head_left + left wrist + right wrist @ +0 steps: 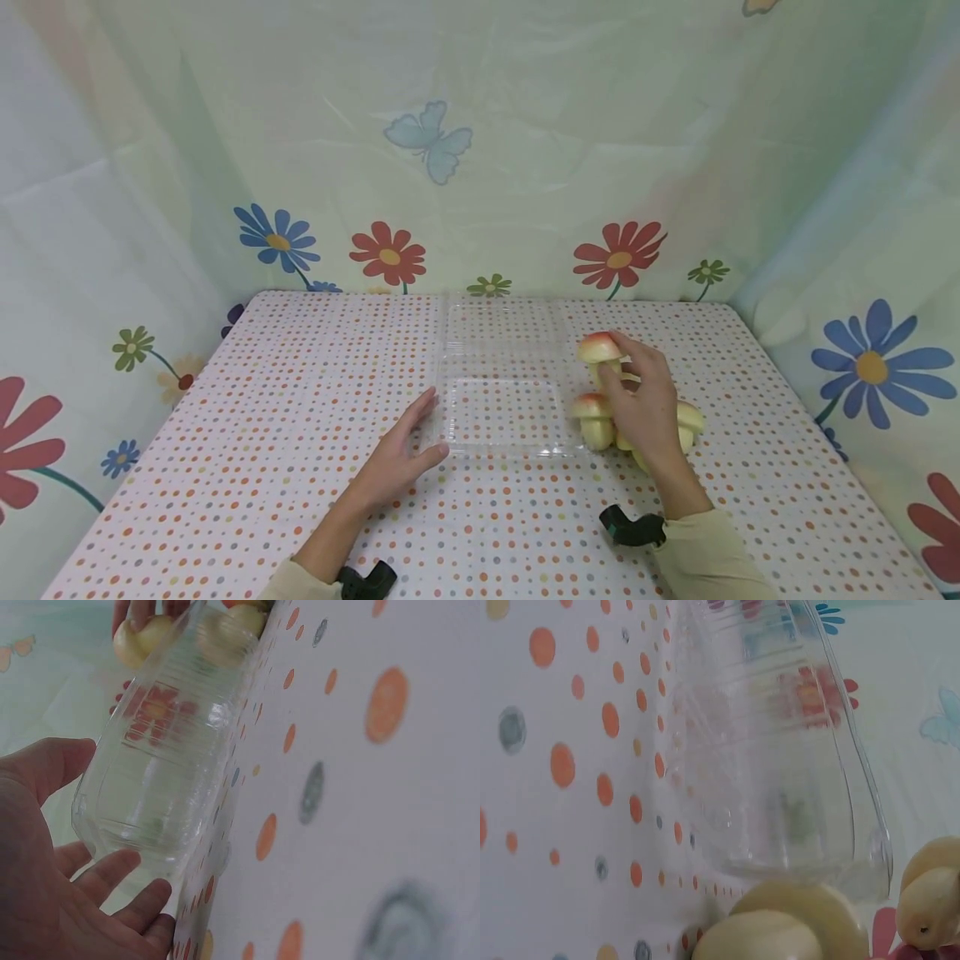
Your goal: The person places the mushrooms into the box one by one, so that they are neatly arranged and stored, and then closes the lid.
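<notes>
An open clear plastic clamshell box (pixel 506 408) lies flat in the middle of the dotted table. My left hand (pixel 433 423) rests open at the box's near left corner, fingers straight and thumb against the rim. In the left wrist view, the left hand (pixel 82 855) spreads beside the clear box wall (pixel 165 765). My right hand (pixel 611 360) pinches a red-capped toy mushroom (pixel 600 348) just right of the box, lifted above a pile. Two more mushrooms (pixel 592 417) (pixel 692 417) lie under and beside that hand. The right wrist view shows pale mushroom stems (pixel 795 930) next to the box (pixel 780 750).
A dotted cloth (pixel 262 433) covers the table. Flower-printed sheets (pixel 480 167) hang close along the back, left and right edges. Black camera mounts (pixel 630 527) sit at both wrists.
</notes>
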`<move>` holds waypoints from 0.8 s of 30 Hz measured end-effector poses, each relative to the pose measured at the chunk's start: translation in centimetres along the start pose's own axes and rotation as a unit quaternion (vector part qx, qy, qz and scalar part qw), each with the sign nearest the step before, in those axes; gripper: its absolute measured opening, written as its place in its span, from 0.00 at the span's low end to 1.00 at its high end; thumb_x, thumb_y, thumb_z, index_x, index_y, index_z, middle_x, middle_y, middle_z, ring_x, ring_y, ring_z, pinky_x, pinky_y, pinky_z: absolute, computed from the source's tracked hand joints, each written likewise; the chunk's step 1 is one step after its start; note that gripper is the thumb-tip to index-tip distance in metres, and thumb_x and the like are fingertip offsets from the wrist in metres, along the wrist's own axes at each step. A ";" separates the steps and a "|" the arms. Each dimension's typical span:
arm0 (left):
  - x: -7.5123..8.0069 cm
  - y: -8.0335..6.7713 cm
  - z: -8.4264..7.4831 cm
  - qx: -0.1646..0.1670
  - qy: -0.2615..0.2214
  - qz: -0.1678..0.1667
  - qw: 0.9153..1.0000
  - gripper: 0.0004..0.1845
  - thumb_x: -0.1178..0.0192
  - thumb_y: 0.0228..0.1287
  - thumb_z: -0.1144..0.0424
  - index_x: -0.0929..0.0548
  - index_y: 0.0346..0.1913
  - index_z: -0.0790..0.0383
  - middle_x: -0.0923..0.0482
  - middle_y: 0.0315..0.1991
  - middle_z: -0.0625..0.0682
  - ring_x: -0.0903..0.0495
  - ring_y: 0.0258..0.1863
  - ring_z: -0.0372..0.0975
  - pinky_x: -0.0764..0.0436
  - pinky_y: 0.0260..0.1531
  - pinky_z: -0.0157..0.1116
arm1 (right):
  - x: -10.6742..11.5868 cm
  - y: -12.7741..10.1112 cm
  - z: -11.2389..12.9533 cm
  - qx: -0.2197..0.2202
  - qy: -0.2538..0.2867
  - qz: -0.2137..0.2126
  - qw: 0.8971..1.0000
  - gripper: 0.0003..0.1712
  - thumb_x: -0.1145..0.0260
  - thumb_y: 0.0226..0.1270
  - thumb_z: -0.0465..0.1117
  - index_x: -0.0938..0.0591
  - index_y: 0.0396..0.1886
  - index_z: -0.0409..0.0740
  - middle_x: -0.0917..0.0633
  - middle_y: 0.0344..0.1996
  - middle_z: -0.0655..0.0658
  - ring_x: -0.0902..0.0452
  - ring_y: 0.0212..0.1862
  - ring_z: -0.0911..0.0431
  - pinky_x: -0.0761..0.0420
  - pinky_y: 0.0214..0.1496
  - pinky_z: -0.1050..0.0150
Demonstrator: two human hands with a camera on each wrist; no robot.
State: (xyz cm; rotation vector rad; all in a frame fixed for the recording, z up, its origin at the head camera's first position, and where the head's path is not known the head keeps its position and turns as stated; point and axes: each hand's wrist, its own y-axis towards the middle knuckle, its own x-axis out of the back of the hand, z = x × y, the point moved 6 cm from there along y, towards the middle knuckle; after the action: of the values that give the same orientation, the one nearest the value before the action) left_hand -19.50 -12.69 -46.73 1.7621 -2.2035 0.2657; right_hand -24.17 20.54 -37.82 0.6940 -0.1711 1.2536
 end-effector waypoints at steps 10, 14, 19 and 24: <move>0.0 0.0 0.2 0.000 0.004 0.004 1.000 0.45 0.35 0.72 0.59 0.47 0.84 0.44 0.44 0.83 0.48 0.46 0.83 0.48 0.50 0.80 0.58 | -1.8 -0.2 0.9 0.024 0.018 0.012 0.999 0.28 0.36 0.73 0.34 0.23 0.72 0.44 0.26 0.66 0.34 0.21 0.52 0.43 0.29 0.44 0.85; 0.0 0.0 0.2 -0.002 0.005 0.006 1.000 0.45 0.35 0.72 0.58 0.48 0.84 0.45 0.44 0.83 0.48 0.46 0.83 0.48 0.49 0.81 0.57 | -2.9 -0.6 1.0 0.023 0.025 0.027 0.999 0.29 0.36 0.73 0.34 0.24 0.73 0.44 0.26 0.67 0.34 0.20 0.53 0.43 0.27 0.44 0.84; -0.1 0.1 0.2 -0.006 0.007 0.005 1.000 0.45 0.35 0.72 0.58 0.48 0.84 0.45 0.44 0.83 0.49 0.46 0.83 0.48 0.50 0.81 0.58 | -4.1 -0.7 1.4 0.023 0.032 0.039 0.998 0.29 0.35 0.72 0.33 0.23 0.72 0.45 0.26 0.66 0.34 0.20 0.53 0.42 0.24 0.45 0.80; -0.2 0.1 0.3 -0.003 0.004 0.001 1.000 0.45 0.34 0.72 0.58 0.48 0.84 0.45 0.44 0.83 0.48 0.46 0.83 0.47 0.50 0.81 0.58 | -5.1 -0.7 2.0 0.023 0.034 0.052 0.998 0.30 0.34 0.71 0.33 0.23 0.72 0.46 0.26 0.67 0.35 0.20 0.53 0.43 0.21 0.47 0.73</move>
State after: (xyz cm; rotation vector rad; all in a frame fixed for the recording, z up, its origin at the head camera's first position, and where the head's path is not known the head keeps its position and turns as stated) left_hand -19.59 -12.64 -47.07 1.7510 -2.1984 0.2656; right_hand -24.75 15.14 -39.01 0.6893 -0.1243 1.3831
